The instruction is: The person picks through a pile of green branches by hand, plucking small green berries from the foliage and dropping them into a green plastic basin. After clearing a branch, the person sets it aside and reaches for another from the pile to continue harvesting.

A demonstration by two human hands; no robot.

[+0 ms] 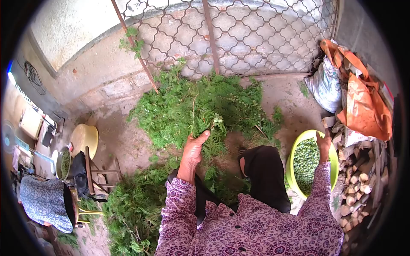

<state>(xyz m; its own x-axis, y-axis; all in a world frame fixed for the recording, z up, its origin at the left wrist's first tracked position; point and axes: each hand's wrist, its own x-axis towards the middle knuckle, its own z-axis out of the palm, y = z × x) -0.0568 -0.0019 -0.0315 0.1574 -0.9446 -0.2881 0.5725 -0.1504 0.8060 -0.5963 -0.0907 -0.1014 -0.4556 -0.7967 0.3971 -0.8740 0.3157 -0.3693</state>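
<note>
My left hand (194, 149) is closed on a leafy green conifer sprig (215, 120), thumb on top, with small pale green cones at its tip. It is held above a large heap of cut conifer branches (183, 102) on the ground. My right hand (324, 145) is at the far right rim of a yellow-green basin (291, 170), thumb on the inner side and fingers over the outside, apparently gripping the rim. Many small green cones (306, 164) fill the bottom of the basin. My dark-trousered knees are between the two hands.
More cut branches (132, 205) lie at my left. A metal lattice gate (265, 38) stands ahead. To the right are stacked firewood (356, 183), a white sack (326, 85) and orange sheeting (363, 106). Another person (47, 202) sits far left, near a tipped yellow tub (84, 140) and a wooden stool (100, 173).
</note>
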